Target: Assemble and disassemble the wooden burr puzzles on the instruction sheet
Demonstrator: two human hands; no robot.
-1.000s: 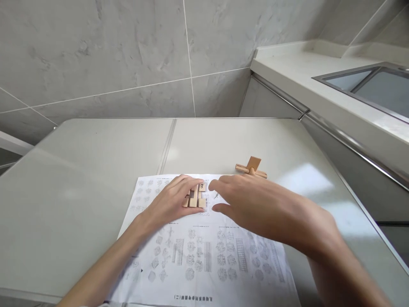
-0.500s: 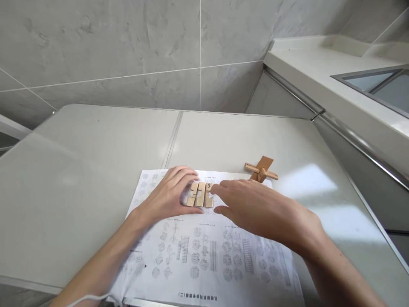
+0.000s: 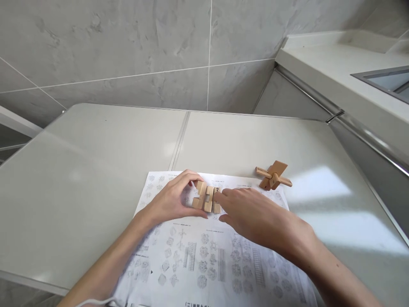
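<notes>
Three notched wooden puzzle pieces lie close together on a printed sheet (image 3: 204, 238). My left hand (image 3: 179, 198) is curled round the leftmost notched wooden puzzle piece (image 3: 198, 200), fingers at its far end and thumb at its near end; this piece looks tilted. In the middle is a second notched piece (image 3: 208, 204). My right hand (image 3: 255, 215) touches the right piece (image 3: 217, 207), marked with a handwritten "3", at its notch. Its index finger is bent over that piece, with the thumb apart from it.
An assembled wooden cross-shaped puzzle (image 3: 273, 175) stands at the sheet's far right corner. The white table (image 3: 96, 179) has a seam down its middle. Behind it is a grey tiled wall (image 3: 128, 42); a white counter (image 3: 345, 64) rises at the right. A white cable (image 3: 96, 302) runs by my left forearm.
The leftmost piece has been tilted up in my left hand, and the gaps between the pieces have altered. My right finger stays at the marked piece. The whole view has shifted slightly.
</notes>
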